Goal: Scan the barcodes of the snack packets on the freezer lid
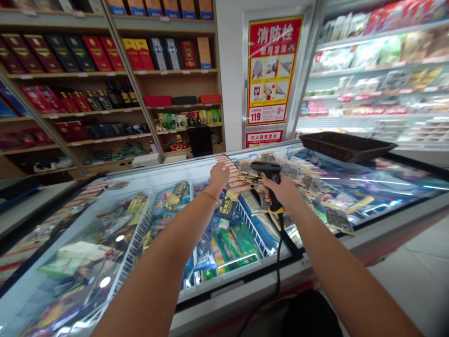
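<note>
My left hand (pixel 220 176) reaches over the glass-topped freezer, its fingers closed at the edge of a flat red-and-white striped sheet (pixel 237 178). What exactly that sheet is, I cannot make out. A black barcode scanner (pixel 274 174) with yellow trim is gripped upright in my right hand (pixel 283 193), and its cable (pixel 279 255) hangs down over the freezer front. Around the scanner lies a heap of small brown-and-dark packets (pixel 303 177), spread on the glass. One packet (pixel 338 220) rests apart, close to the front edge on the right.
Under the glass, wire baskets (pixel 250 229) hold green packs (pixel 233 241) and other bagged goods. A dark brown tray (pixel 347 146) sits on the freezer's far right. Shelves of boxes (pixel 168 54) stand behind at left; a lit refrigerated display (pixel 379 70) is at right.
</note>
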{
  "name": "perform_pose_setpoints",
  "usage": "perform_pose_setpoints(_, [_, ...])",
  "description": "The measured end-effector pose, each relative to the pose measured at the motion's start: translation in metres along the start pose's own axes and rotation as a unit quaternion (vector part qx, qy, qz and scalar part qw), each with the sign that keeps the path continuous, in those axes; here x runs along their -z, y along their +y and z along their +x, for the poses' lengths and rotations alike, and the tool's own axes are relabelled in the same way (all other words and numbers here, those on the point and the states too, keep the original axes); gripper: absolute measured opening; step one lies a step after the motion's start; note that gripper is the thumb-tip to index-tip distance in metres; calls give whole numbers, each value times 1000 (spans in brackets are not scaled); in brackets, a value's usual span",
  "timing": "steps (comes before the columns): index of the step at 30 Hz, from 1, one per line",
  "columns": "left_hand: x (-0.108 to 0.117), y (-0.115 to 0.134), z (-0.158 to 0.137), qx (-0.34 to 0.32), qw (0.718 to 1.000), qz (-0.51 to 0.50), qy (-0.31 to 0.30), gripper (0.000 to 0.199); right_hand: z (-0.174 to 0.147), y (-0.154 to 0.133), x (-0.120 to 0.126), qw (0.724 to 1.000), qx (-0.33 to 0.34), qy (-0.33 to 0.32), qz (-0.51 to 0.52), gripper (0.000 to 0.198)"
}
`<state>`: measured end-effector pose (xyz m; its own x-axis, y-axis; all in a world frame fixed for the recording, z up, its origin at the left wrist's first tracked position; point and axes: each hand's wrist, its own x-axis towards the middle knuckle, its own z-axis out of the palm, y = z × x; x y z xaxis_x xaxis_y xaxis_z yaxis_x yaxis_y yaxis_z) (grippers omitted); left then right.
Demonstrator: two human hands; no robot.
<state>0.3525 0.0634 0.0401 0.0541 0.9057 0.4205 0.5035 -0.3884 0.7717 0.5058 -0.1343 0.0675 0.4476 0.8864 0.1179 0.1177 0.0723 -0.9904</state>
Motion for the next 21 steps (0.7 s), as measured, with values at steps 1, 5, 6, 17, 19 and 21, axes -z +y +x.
perform_pose_setpoints(1, [16,-12,-3,10,1000,25,6,18,-1,-1,-11,1000,2,-7,0,20])
perform_pose_setpoints(5, [91,-70,-14,74,988,133,28,29,-7,-6,-60,999,22,-44,16,29])
perform_pose_setpoints(6, [112,-85,-18,95,982,160,36,32,-9,-6,-74,998,25,-56,25,30])
perform_pose_setpoints(17, [352,-207,-49,294,849,394,191,66,-20,33,-137,992,21,-123,-15,39])
perform_pose_setpoints(19, [387,-228,-50,328,825,412,204,73,-20,36,-132,992,14,-120,-27,39])
perform_pose_setpoints(21, [414,-248,-49,367,802,417,218,75,-20,37,-128,994,9,-107,-22,39])
